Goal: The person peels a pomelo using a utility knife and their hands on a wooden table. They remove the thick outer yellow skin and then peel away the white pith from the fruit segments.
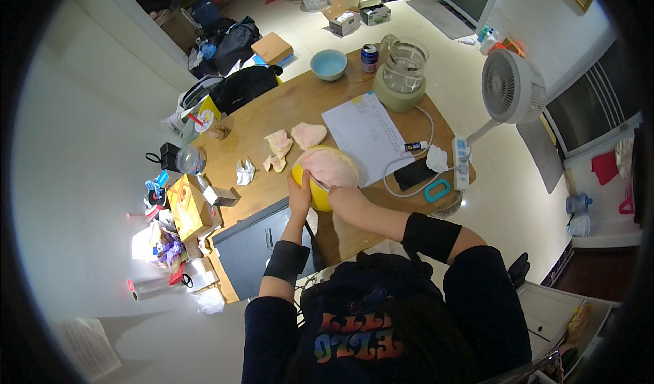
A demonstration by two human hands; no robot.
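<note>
A large, partly peeled pomelo (329, 167) stands near the table's front edge, yellow rind below and pale pink pith exposed on top. My left hand (300, 189) grips its left side, thumb up along the rind. My right hand (343, 199) is at the near side, its fingers pushed in at the rim between rind and pith. Those fingertips are hidden, so I cannot tell whether they hold a tool. Pieces of peel (279, 143) lie just beyond the fruit, with a larger one (308, 134) beside them.
Right of the pomelo are a sheet of paper (363, 133), a phone (415, 173), a power strip (461, 163) and its cable. A glass kettle (405, 72), a can (369, 58) and a blue bowl (328, 65) stand farther back. A closed laptop (255, 251) and crumpled tissue (246, 172) lie left.
</note>
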